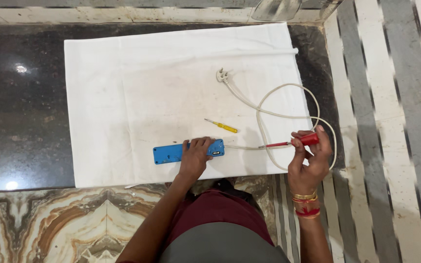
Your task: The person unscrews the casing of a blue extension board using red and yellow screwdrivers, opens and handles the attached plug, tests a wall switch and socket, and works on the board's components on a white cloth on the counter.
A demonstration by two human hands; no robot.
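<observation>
Our left hand (194, 157) presses flat on the blue power strip (171, 153), lying left-right; our right hand (309, 158) grips the red screwdriver (296, 142), tip pointing left toward it.

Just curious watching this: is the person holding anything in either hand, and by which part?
The right hand holds a red screwdriver by its handle. The left hand holds nothing; it presses flat on the blue power strip.

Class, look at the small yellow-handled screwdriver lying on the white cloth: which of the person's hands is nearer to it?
Left. The left hand rests on the blue power strip just below the yellow-handled screwdriver. The right hand holds a red-handled screwdriver farther off to its right.
</observation>
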